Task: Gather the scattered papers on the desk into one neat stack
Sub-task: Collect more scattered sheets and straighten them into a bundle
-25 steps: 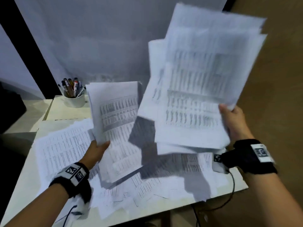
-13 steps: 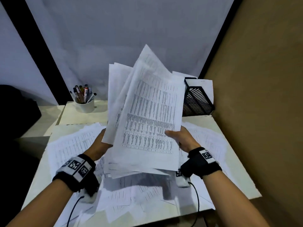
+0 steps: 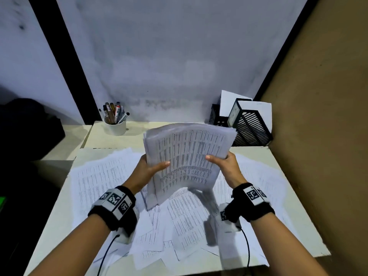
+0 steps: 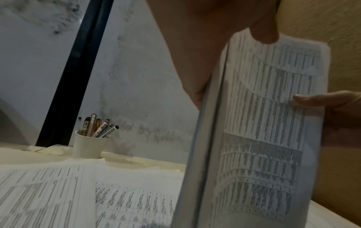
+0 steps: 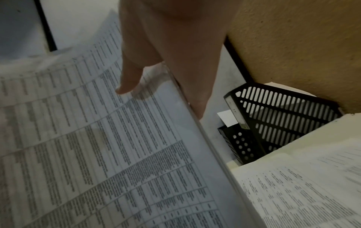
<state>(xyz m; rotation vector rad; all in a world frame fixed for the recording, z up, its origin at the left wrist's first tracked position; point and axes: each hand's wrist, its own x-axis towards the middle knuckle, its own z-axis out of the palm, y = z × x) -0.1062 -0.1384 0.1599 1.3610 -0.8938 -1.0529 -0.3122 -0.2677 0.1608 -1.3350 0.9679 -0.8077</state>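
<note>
1. Both hands, the left hand [image 3: 148, 170] and the right hand [image 3: 225, 166], clamped the bundle of papers [image 3: 187, 156] by its side edges, thumbs on the printed face, held upright above the table [image 3: 298, 216], probably to square it.
2. Loose sheets [image 3: 99, 176] covered the table beneath.
3. A white cup [image 3: 116, 127] held pens; black file racks [image 3: 251, 126] held blank sheets.

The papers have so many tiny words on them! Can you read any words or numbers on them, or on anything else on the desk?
No text here can be read.
Held bundle of papers: rows of printed table text, too blurred.
Loose sheets on the desk: print too small.
Pens in the white cup: labels too small.
Black file holder: pale label strip, unreadable.
Wristbands: black-and-white square codes only, no words.
</note>
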